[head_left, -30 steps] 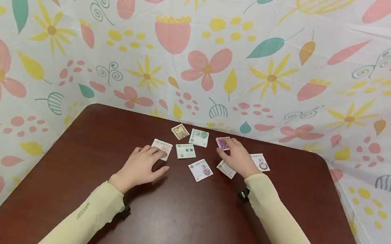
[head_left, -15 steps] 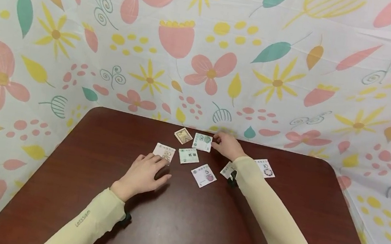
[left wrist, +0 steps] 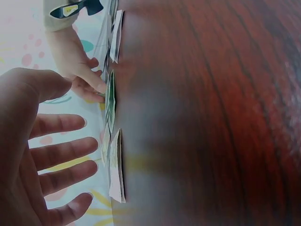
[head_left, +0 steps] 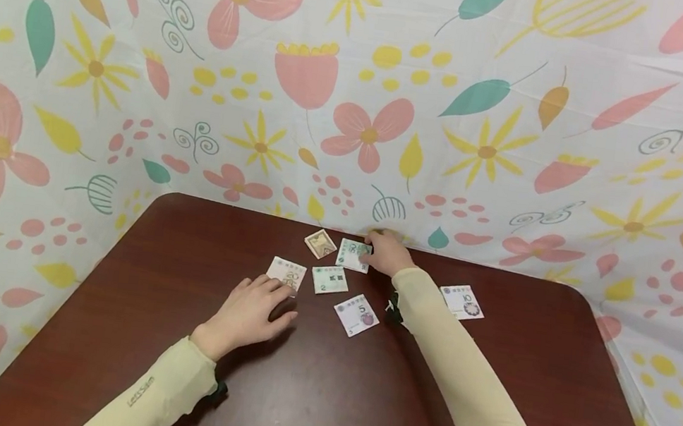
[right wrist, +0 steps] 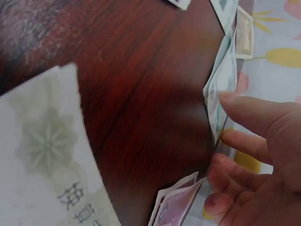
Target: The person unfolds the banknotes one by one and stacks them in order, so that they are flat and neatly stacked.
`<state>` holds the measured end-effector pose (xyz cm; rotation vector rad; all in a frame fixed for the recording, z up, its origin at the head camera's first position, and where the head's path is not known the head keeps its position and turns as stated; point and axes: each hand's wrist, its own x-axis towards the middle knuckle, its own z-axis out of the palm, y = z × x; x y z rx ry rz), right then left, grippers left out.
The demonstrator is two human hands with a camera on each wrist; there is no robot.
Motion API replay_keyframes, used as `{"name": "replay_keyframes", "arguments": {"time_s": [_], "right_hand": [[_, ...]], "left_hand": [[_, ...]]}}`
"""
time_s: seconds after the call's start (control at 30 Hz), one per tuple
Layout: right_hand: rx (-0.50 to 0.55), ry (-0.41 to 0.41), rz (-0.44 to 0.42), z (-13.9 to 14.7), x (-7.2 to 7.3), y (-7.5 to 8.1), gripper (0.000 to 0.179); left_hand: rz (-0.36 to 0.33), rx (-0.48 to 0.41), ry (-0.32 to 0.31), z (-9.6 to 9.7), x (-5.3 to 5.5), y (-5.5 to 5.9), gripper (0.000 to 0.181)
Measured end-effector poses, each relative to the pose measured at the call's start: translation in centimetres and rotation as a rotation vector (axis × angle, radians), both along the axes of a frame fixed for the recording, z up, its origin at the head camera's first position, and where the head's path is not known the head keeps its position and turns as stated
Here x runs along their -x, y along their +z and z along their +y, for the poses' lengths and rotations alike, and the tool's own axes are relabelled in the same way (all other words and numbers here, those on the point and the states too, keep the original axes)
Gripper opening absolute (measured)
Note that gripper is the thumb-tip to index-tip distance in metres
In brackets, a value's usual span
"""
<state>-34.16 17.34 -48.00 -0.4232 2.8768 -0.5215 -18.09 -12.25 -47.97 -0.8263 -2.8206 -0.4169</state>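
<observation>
My right hand (head_left: 389,253) is at the right edge of a folded green 50 banknote (head_left: 350,255) near the table's back edge. In the right wrist view its thumb lies on that banknote (right wrist: 221,92), with the index finger at the edge below, so the two pinch it. My left hand (head_left: 251,312) has its fingers spread loosely over the near part of a folded 20 banknote (head_left: 284,271); the left wrist view shows nothing gripped. A folded green 2 banknote (head_left: 330,280) and a purple 5 banknote (head_left: 357,316) lie between the hands.
A brown banknote (head_left: 320,244) lies at the back, left of the 50. A 10 banknote (head_left: 463,302) lies right of the right forearm. The right wrist view also shows a purple banknote (right wrist: 176,207) and a pale green one (right wrist: 42,150). Patterned cloth (head_left: 370,135) hangs behind the dark table (head_left: 319,395).
My right hand has gone leftward from the purple banknote to the 50, and its forearm now covers the pale banknote. The left hand stays by the 20. The view has shifted slightly.
</observation>
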Motion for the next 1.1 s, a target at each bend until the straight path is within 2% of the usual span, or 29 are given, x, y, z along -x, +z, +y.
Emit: {"name": "replay_keyframes", "arguments": {"time_s": [0.37,0.6,0.83,1.1], "right_hand": [[0.024,-0.048,-0.028,-0.1,-0.1,0.2,0.036],[0.078,-0.074,0.065,0.6,-0.3,0.5,0.016],[0.203,-0.099,0.065,1.9,-1.5,2.0,0.018],[0.348,-0.089,0.175,3.2,-4.0,3.3,0.013]], "left_hand": [[0.022,0.004,0.000,-0.1,-0.1,-0.1,0.034],[0.010,-0.004,-0.003,-0.3,-0.2,0.0,0.036],[0.000,0.009,-0.018,0.0,-0.4,0.4,0.040],[-0.030,0.015,-0.003,0.4,-0.6,0.7,0.049]]}}
